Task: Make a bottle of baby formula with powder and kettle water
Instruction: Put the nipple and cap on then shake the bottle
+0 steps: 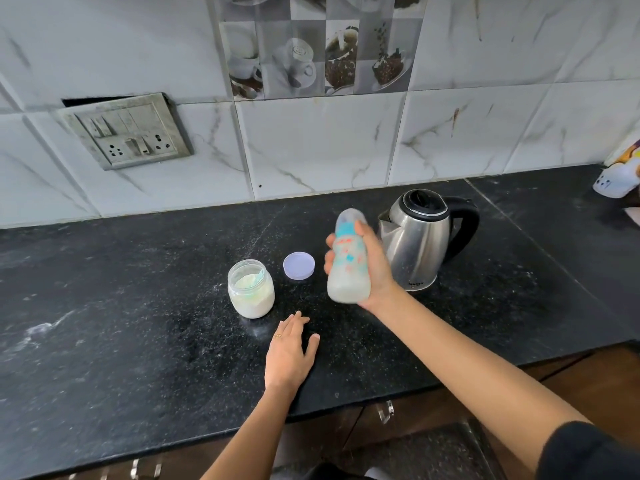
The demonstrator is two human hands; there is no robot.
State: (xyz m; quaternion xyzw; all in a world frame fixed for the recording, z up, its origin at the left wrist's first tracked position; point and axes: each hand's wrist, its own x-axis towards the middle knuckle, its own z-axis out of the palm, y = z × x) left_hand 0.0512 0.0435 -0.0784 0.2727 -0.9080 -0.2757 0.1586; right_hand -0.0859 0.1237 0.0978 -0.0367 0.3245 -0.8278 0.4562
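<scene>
My right hand (375, 268) grips a baby bottle (348, 261) in the air above the black counter (138, 323); the bottle has a teal collar, a clear cap and milky white liquid inside, and looks slightly blurred. My left hand (289, 355) lies flat on the counter, fingers spread, holding nothing. An open glass jar of white powder (251, 289) with a pale green scoop in it stands left of the bottle. Its lilac lid (299, 266) lies flat between jar and bottle. A steel kettle (419, 240) with a black handle stands just behind my right hand.
A tiled wall with a switch and socket plate (128, 131) rises behind the counter. A white and colourful object (620, 178) sits at the far right edge. The counter's front edge runs above brown cabinet fronts (398, 420) with handles. Powder dust specks the counter near the jar.
</scene>
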